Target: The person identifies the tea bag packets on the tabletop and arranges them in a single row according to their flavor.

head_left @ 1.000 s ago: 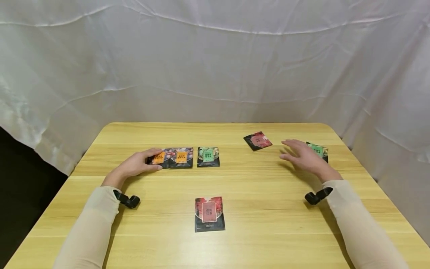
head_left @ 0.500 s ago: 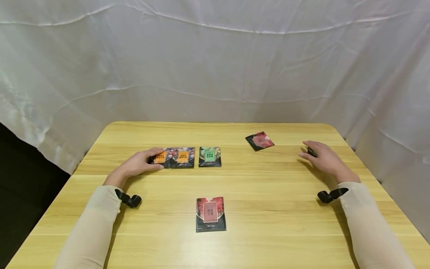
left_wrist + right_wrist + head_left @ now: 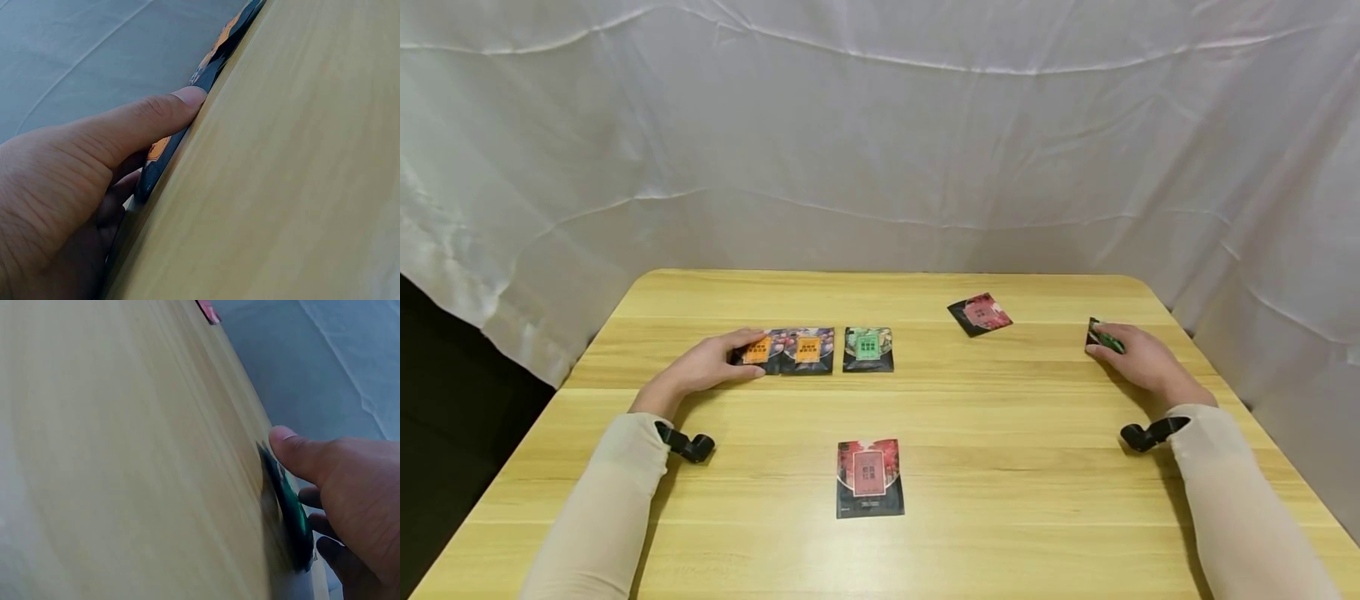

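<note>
My left hand (image 3: pixel 698 365) holds the leftmost orange-labelled sachet (image 3: pixel 757 351) on the table, thumb along the near edge and fingers at the far edge. In the left wrist view, the thumb lies against that dark sachet (image 3: pixel 164 164). A second orange-labelled sachet (image 3: pixel 807 350) sits directly to its right, followed across a small gap by a green-labelled sachet (image 3: pixel 868 349). At the far right, my right hand (image 3: pixel 1142 360) pinches another green sachet (image 3: pixel 1096 335) between thumb and fingers. The right wrist view shows that sachet (image 3: pixel 292 509) bent and tilted, its shadow beside it.
One red-labelled sachet (image 3: pixel 981 314) lies askew toward the back. A larger-looking red sachet (image 3: pixel 870 478) lies nearer, at front centre. The wooden table (image 3: pixel 1000 467) ends at a pale hanging cloth (image 3: pixel 880 150) behind and on the right.
My right hand has moved right, over the green sachet at the far right, and now grips it; the sachet has bent and tilted. The left hand stays on the orange-labelled sachet.
</note>
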`<state>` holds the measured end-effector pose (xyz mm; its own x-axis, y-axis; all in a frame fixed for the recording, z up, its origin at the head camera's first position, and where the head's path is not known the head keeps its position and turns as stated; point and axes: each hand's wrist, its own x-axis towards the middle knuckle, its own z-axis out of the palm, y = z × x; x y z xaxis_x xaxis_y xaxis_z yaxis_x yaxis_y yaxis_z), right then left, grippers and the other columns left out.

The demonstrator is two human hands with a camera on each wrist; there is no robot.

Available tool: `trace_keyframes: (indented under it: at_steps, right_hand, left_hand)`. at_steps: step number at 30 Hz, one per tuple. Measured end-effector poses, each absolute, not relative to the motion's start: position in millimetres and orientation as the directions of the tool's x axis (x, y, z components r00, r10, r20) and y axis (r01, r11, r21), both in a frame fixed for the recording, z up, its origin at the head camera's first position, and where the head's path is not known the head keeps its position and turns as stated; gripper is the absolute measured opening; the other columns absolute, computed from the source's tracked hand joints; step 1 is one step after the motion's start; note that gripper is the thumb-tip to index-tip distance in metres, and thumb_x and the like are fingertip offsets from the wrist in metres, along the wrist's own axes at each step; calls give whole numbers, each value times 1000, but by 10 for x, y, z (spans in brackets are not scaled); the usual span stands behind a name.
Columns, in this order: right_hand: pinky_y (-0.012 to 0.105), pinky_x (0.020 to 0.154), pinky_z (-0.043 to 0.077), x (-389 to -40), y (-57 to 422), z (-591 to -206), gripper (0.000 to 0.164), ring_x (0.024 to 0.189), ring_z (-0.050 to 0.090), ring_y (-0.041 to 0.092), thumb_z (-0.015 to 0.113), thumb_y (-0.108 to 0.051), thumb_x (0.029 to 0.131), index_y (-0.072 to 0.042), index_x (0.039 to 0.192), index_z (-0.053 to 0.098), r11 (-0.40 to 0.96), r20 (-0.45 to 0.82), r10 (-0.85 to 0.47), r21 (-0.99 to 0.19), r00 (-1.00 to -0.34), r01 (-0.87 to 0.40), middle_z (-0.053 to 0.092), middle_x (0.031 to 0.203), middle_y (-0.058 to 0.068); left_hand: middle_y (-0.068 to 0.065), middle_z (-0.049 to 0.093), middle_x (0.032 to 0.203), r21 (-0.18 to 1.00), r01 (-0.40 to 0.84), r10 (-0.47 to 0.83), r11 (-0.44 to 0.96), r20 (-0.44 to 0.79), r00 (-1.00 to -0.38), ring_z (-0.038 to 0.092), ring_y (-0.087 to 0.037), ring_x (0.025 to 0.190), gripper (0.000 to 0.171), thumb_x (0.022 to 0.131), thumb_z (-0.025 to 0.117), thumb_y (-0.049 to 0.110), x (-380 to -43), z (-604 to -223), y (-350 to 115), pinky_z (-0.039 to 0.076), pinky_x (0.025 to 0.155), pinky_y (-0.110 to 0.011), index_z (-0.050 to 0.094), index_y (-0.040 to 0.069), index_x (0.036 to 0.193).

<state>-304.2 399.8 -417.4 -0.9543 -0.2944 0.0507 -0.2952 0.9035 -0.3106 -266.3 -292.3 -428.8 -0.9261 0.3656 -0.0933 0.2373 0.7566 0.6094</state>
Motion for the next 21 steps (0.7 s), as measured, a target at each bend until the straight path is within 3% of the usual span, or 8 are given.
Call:
trace_keyframes:
  at_steps: [14,21]
  right_hand:
    - [68,98,31,-3084,4100,-4203,51,123,39,57,56,-31,101,3,139,51,914,85,-281,-278,-956,-294,43,137,36]
    - [69,101,27,-3097,4135,-4259,55,128,33,56,53,-35,102,1,143,48,904,61,-253,-339,-965,-259,39,142,35]
  left_hand:
    - [-18,25,158,614,238,366,753,-90,-926,21,-41,143,84,87,69,54,-2659,-4277,-2917,23,110,-61,35,16,154]
    - [-18,25,158,601,247,367,760,-84,-926,22,-43,143,85,87,68,55,-2665,-4286,-2937,24,110,-62,35,16,154]
